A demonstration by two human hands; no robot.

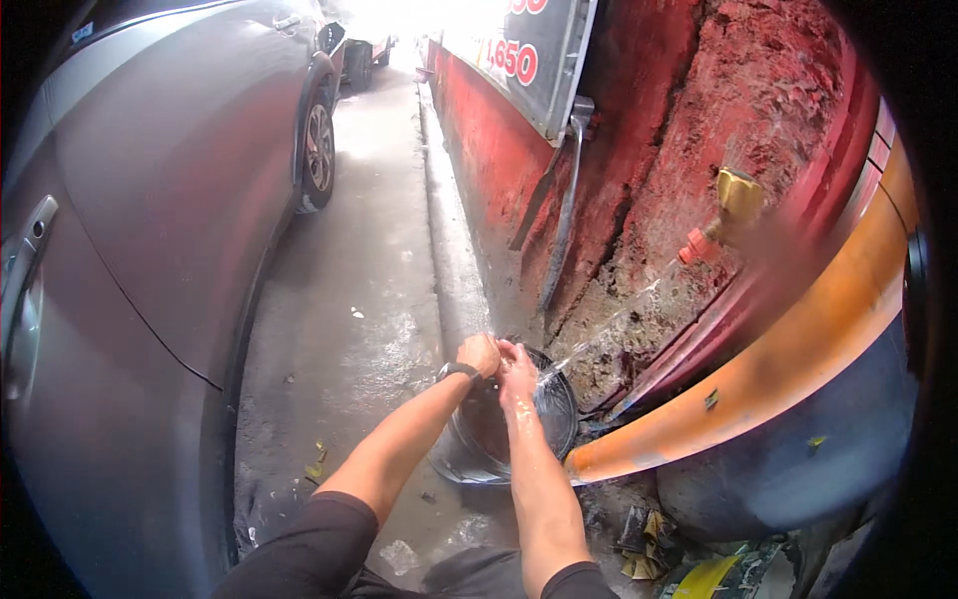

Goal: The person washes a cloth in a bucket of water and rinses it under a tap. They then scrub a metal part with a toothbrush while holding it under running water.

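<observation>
My left hand [479,353], with a dark watch [460,371] on its wrist, meets my right hand [516,372] over a round black basin [565,411]. The fingers of both hands are curled and pressed against each other; whether anything small is between them is hidden. Wet patches shine on my right wrist. A thin stream of water [611,327] arcs down from the orange nozzle [698,247] of a brass-coloured tap [739,197] and falls into the basin beside my right hand. Water lies in the basin.
A grey car [170,200] lines the left side. On the right stand a worn red wall [479,200] with a hanging sign [529,60], a curved orange band [738,394] and a dark rounded surface [798,449]. Litter [644,544] lies on the wet concrete [349,339].
</observation>
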